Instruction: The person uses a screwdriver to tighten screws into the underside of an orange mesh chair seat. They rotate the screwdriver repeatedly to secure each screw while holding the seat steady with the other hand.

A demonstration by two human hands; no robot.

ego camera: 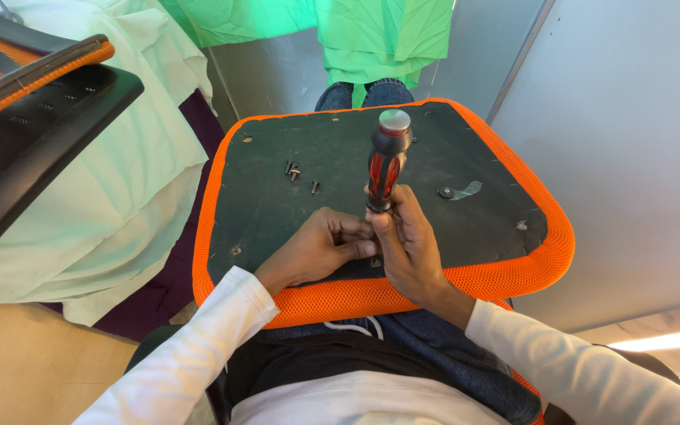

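Nearest the lens: two white sleeves and a dark blue garment bunched over the lap. Propped on that lap, an upturned chair seat, a black board edged in orange mesh.

Right hand wrapped around the lower grip of a red-and-black screwdriver with a silver cap, fingers closed tight on the handle, tool upright, tip down near the front edge of the board. Left hand just beside it, touching the right, fingers curled in and bunched at the foot of the shaft. Impossible to tell whether pinching a screw, steadying the shaft, or only resting there; the tip itself is hidden behind both hands.

Further up the board, a few small dark loose screws lying together, well apart from the hands. To the right, a round metal fitting with a scrap of clear tape. Upper left, a black and orange chair backrest over pale green cloth; beyond the seat, brighter green cloth and grey wall panels.

By the look of it, working a fastener at the near edge; tightening or loosening, no telling. Calls for keeping the screwdriver square to the board, pressing down firmly while turning, and holding the seat steady on the lap so the tip stays seated.
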